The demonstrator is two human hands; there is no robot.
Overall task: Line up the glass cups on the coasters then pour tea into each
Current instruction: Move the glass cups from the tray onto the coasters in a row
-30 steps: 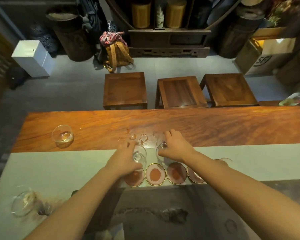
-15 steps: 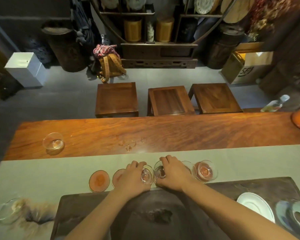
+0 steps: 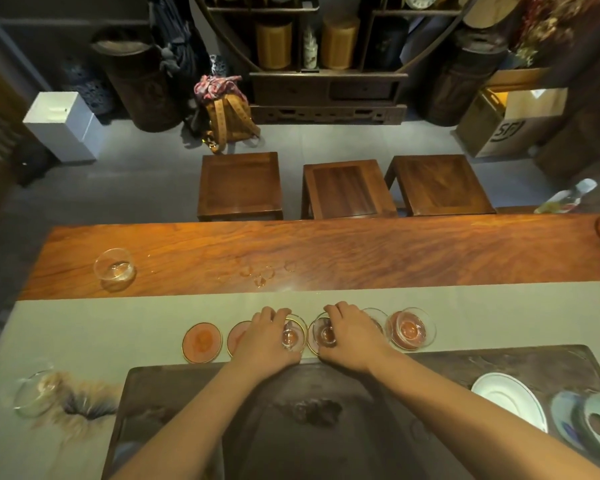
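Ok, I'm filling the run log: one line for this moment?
left hand holds glass cup on coaster | right hand holds glass cup on coaster | leftmost coaster bare

A head-worn camera looks steeply down, close over the table (image 3: pixel 326 258).

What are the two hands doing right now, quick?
Left hand: closed on a small clear glass cup set on a gold-rimmed pink coaster.
Right hand: closed on another small clear glass cup on its coaster.

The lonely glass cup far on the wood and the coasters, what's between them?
Nothing: head view shows bare wood and grey cloth between the far cup and the leftmost coaster.
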